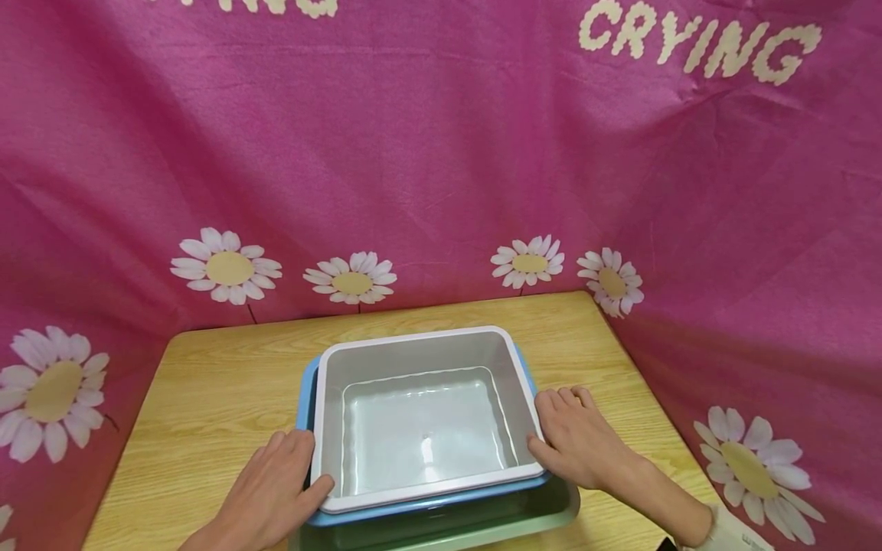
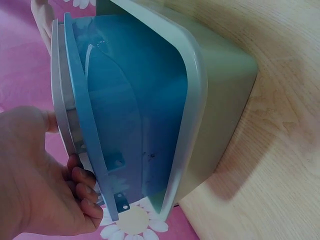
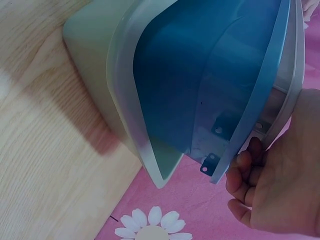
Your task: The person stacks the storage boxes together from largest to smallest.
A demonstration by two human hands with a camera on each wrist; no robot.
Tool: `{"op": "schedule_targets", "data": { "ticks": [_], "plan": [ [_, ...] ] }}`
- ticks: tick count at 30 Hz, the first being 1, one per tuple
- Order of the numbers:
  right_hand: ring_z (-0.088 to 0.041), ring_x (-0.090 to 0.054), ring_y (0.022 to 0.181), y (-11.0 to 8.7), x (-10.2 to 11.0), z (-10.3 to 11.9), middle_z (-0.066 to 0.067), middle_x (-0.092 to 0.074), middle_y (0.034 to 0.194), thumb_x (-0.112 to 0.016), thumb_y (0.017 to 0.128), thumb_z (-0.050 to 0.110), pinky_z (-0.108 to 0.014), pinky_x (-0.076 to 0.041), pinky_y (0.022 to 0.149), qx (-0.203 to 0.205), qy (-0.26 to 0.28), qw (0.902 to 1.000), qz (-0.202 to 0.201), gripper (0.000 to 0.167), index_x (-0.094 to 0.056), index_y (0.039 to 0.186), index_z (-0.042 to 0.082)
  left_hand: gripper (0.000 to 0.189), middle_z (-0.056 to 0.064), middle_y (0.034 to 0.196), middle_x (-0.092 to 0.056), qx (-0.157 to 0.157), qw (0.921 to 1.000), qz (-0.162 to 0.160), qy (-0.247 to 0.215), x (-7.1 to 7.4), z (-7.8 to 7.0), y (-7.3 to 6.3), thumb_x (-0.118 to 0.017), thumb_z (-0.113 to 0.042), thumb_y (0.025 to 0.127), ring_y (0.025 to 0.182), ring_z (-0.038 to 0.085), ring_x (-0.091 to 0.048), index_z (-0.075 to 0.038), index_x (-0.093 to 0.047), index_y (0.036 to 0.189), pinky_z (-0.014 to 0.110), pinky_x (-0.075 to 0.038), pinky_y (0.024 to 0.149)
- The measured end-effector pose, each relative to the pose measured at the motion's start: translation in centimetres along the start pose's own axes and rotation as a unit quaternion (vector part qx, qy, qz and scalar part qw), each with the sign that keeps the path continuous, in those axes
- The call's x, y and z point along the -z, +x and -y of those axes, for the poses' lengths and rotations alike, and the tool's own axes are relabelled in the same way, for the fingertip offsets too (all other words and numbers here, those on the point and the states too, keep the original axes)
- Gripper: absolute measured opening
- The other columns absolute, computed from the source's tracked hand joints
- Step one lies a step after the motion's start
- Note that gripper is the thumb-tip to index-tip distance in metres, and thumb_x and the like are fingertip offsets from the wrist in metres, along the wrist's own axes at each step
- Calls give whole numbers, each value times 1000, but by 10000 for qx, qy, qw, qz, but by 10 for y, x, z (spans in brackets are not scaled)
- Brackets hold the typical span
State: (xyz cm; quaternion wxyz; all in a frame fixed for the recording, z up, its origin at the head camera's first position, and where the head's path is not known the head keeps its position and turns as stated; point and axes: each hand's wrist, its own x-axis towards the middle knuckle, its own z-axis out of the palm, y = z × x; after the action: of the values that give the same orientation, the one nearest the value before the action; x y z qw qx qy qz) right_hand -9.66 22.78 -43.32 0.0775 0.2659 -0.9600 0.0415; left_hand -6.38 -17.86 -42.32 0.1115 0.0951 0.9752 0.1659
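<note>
A grey plastic bin point(image 1: 423, 356) with a pale rim sits nested in a blue bin point(image 1: 305, 394), and nothing lies in it. Below them is a green bin point(image 2: 220, 105) on the table; the blue bin stands partly inside it, its rim well above the green one. My left hand point(image 1: 269, 486) grips the grey bin's left side, thumb over the rim and fingers curled under. On the opposite side my right hand point(image 1: 579, 440) holds the rim likewise. Fingertips of both hands lie close to the blue rim; whether they press it I cannot tell.
The bins stand on a light wooden table point(image 1: 227, 383), near its front. Behind and to both sides hangs a pink cloth point(image 1: 441, 153) printed with daisies and lettering. The table's back edge meets this cloth.
</note>
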Motion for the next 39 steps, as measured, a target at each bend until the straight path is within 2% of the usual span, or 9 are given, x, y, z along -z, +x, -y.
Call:
{"op": "schedule_targets", "data": {
  "ticks": [13, 22, 39],
  "plan": [
    [-21, -44, 81, 0, -2, 3, 2, -39, 80, -62, 84, 36, -50, -35, 88, -62, -51, 9998, 184, 27, -46, 86, 14, 35, -1, 81, -46, 42, 9998, 67, 161, -1, 2, -2, -66, -34, 86, 77, 18, -38, -6, -59, 107, 34, -33, 66],
    [-21, -43, 80, -1, -4, 4, 2, -39, 79, -61, 83, 37, -49, -35, 86, -36, -173, 9998, 50, 27, -46, 85, 14, 39, 0, 81, -46, 64, 9996, 115, 267, -1, 3, -1, -66, -36, 86, 77, 19, -38, -4, -60, 107, 35, -33, 66],
    [-21, -42, 80, 1, -5, 6, 1, -38, 79, -60, 82, 37, -48, -35, 85, -31, -355, 9994, 29, 27, -47, 85, 14, 38, -1, 81, -46, -88, 9990, -29, 447, -4, 5, -2, -66, -37, 86, 75, 18, -37, -5, -61, 106, 34, -33, 65]
  ]
}}
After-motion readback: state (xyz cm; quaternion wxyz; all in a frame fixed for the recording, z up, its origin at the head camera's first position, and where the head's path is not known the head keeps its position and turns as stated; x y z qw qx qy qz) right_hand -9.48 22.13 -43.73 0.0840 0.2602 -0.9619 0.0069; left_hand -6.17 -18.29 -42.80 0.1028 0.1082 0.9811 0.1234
